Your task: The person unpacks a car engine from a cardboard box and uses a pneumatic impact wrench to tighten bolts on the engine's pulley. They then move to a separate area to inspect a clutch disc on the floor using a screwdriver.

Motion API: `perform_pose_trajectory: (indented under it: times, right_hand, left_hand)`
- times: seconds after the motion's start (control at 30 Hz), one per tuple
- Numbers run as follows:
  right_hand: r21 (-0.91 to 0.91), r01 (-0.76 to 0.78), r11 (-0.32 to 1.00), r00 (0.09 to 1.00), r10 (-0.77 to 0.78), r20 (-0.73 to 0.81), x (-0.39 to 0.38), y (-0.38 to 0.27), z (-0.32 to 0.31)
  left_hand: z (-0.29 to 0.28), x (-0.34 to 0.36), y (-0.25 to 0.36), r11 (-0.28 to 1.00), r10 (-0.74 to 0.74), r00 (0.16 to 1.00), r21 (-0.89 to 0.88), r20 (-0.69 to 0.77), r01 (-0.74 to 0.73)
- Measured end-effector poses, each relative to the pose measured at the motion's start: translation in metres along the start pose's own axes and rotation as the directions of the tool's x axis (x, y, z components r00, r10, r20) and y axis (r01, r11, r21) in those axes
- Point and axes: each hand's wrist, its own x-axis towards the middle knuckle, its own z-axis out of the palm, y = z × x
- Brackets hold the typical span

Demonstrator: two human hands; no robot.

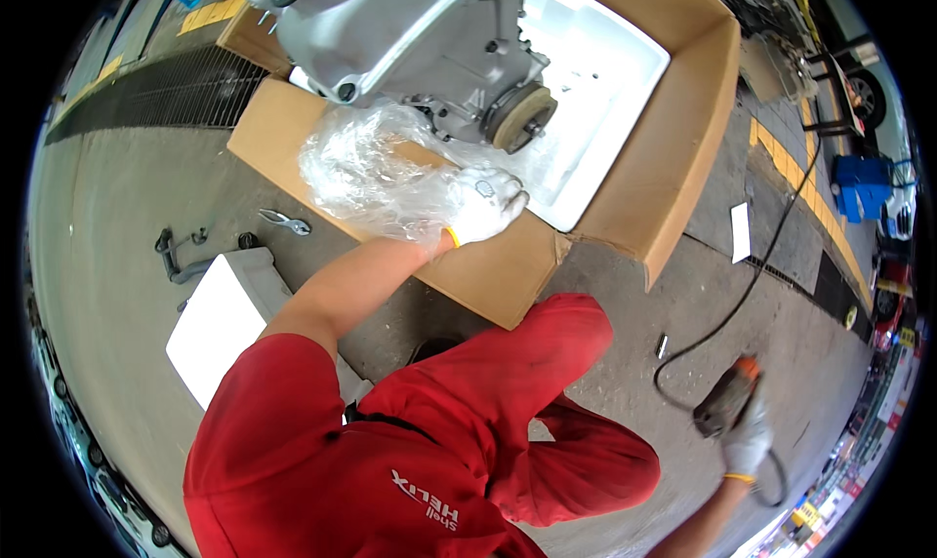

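Observation:
A large grey metal engine or gearbox casing (pixel 390 41) with a round tan-and-metal pulley (pixel 522 117) sits over an open cardboard box (pixel 673 119) with a white foam lining (pixel 610 70). Crumpled clear plastic wrap (pixel 366 173) spills over the box's near flap. My left hand (pixel 485 204), in a white glove, lies against the wrap just below the pulley, its fingers curled; what is under them is hidden. Out to the right, low over the floor, my gloved right hand (pixel 750 439) grips a dark, orange-ended impact wrench (pixel 727 397), somewhat blurred.
A black hose (pixel 742 299) curves from the tool toward the far right. On the floor lie pliers (pixel 285 222), a small metal socket (pixel 663 345) and a white sheet (pixel 741 233). A white-topped grey case (pixel 220 324) stands left of my knee, beside black pipes (pixel 176 260).

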Motion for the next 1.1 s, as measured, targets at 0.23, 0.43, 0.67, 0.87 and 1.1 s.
perform_pose_trajectory:
  times: [0.23, 0.43, 0.67, 0.87, 1.1]
  right_hand:
    - [0.561, -0.535, 0.631, 0.845, 0.399, 0.357, -0.13, -0.033, 0.312]
    - [0.468, -0.796, 0.384, 0.603, 0.432, 0.67, -0.217, -0.146, 0.396]
    - [0.445, -0.84, 0.309, 0.542, 0.479, 0.691, -0.198, -0.102, 0.391]
    - [0.825, -0.513, 0.237, 0.739, 0.611, 0.284, 0.003, -0.042, 0.186]
    - [0.935, 0.348, 0.068, 0.912, 0.208, -0.354, 0.136, -0.244, -0.12]
  left_hand:
    - [-0.002, 0.002, 0.006, 0.992, -0.075, 0.993, -0.104, -0.088, 0.066]
    - [-0.005, 0.007, 0.011, 0.999, -0.023, 0.995, -0.034, -0.098, 0.02]
    - [-0.008, 0.009, 0.015, 0.986, 0.117, 0.989, 0.127, -0.094, -0.104]
    - [-0.008, -0.002, 0.011, 0.995, -0.092, 0.996, 0.033, -0.019, 0.093]
    - [-0.009, 0.007, 0.017, 0.984, -0.171, 0.985, -0.04, 0.036, 0.172]
